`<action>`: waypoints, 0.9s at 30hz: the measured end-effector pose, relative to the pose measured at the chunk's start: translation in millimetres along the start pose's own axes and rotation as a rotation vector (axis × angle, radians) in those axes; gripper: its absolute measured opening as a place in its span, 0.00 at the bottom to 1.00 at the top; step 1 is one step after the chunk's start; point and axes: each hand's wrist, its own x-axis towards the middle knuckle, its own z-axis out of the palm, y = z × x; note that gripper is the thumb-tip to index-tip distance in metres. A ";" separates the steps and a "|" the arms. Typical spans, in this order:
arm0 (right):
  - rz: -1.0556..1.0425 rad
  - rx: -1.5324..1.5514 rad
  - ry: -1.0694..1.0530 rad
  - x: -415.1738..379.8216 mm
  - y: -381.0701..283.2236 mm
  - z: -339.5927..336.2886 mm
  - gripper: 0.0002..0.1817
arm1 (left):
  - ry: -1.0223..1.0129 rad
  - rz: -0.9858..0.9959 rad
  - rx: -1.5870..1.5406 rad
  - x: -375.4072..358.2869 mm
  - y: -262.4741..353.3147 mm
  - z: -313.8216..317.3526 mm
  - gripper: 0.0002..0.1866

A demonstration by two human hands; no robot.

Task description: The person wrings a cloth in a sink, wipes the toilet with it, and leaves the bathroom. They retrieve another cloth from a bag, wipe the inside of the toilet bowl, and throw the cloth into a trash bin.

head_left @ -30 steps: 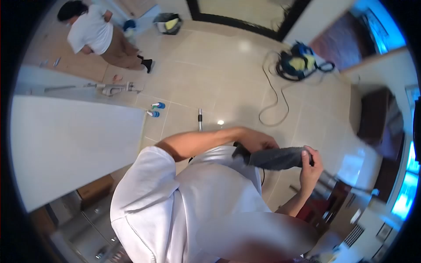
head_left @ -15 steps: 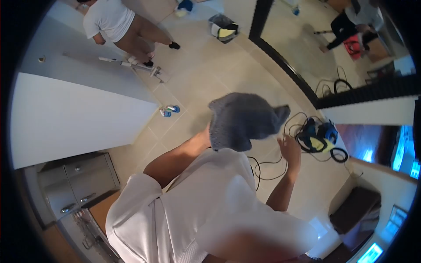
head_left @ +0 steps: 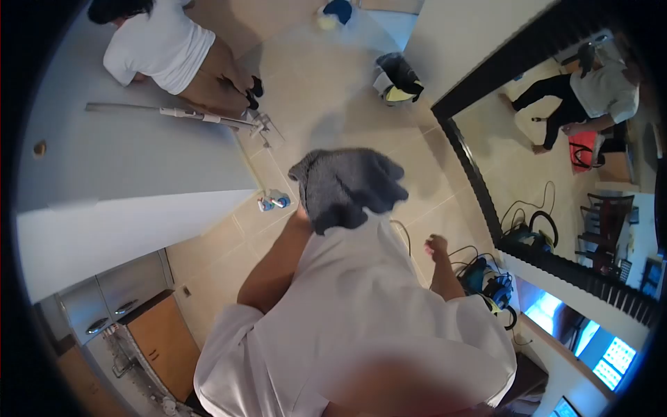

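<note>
The left hand (head_left: pixel 300 214) has its grip clamped on a dark grey cloth (head_left: pixel 345 186) that billows crumpled just above it, while the right hand (head_left: pixel 436 244) hangs loosely curled, empty, well apart.

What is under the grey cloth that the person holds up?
The grey cloth hangs over the left hand, hiding it; only the forearm shows below. Beneath lies tiled floor. The right hand is apart, empty.

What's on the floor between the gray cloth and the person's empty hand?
Head view: only bare tile floor and a bit of black cable lie between the gray cloth and the right hand.
</note>
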 end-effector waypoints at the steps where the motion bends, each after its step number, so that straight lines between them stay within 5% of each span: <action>1: -0.014 0.143 -0.518 10.1 25.0 -9.3 0.11 | 0.202 -0.186 -0.177 16.8 -1.4 -12.0 0.35; 2: -0.055 0.013 -0.244 19.7 51.5 -0.8 0.13 | 0.394 -0.354 -0.352 40.7 -5.2 -27.8 0.37; 3: 0.214 -0.136 -0.167 -20.4 18.6 20.9 0.13 | 0.397 -0.353 -0.359 58.6 -9.9 -41.9 0.37; 4: 0.152 -0.162 -0.148 -26.4 21.7 29.8 0.12 | 0.311 -0.350 -0.485 75.6 -15.6 -59.6 0.37; 6: 0.153 -0.145 -0.152 -14.1 10.9 49.3 0.12 | 0.156 -0.290 -0.475 120.0 -20.1 -87.8 0.34; 13: 0.044 0.143 -0.326 124.7 -56.7 114.1 0.11 | 0.095 -0.304 -0.816 271.9 -66.9 -174.2 0.29; 14: 0.126 -0.129 -0.123 47.6 -186.7 138.4 0.13 | 0.039 -0.367 -0.660 286.3 -75.3 -178.2 0.28; 16: -0.092 0.084 -0.190 75.2 -253.1 153.2 0.13 | -0.034 -0.414 -0.480 322.1 -92.5 -188.5 0.26; 18: -0.038 -0.015 -0.140 117.4 -339.8 172.8 0.16 | 0.079 -0.320 -0.104 342.2 -110.4 -198.7 0.22; 19: -0.222 0.002 -0.140 111.4 -385.1 182.1 0.15 | 0.113 -0.285 0.027 360.0 -112.2 -206.2 0.20; 24: -0.375 -0.010 -0.113 101.0 -599.9 247.2 0.08 | 0.167 -0.385 -0.130 464.1 -89.3 -244.9 0.14; 27: -0.463 0.046 -0.159 113.6 -659.8 268.2 0.09 | 0.136 -0.337 -0.307 513.8 -114.8 -279.2 0.15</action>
